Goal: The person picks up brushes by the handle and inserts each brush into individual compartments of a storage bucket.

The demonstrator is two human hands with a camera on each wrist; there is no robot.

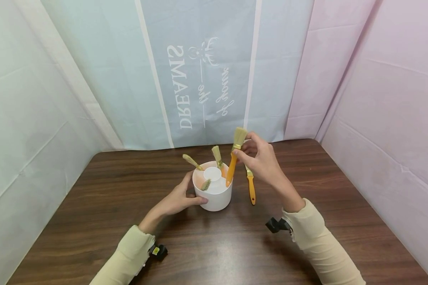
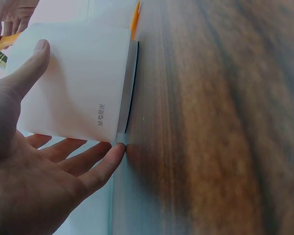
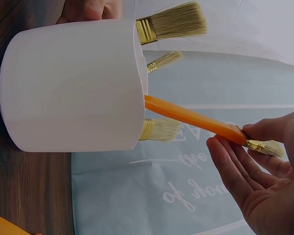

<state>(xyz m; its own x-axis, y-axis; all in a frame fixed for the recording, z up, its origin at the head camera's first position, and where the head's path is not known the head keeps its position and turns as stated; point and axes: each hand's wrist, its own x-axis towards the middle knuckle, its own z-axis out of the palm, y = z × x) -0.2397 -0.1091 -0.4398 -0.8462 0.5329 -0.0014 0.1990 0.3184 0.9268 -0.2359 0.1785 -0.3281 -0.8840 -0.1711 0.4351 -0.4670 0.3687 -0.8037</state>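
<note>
On the table stands a white round divided holder [image 1: 217, 201], its bare outer wall large in the right wrist view. My left hand [image 1: 176, 200] grips its left side, thumb on the near wall and fingers around behind. Between thumb and fingers my right hand [image 1: 262, 158] pinches a paintbrush [image 3: 193, 116] near its metal ferrule, bristles up. Its orange handle [image 1: 231, 168] slants down, with the end inside the holder's right rim. Bristle ends of other brushes rise from the holder: one at left [image 1: 190, 160], one at back [image 1: 216, 155], one in front [image 1: 206, 185].
Another orange-handled paintbrush [image 1: 251, 189] lies on the dark wooden table [image 1: 157, 170], right of the holder and partly behind my right hand. Behind the table hangs a pale blue cloth [image 1: 214, 79] with white lettering. Pale cloth walls [image 1: 388, 99] flank both sides.
</note>
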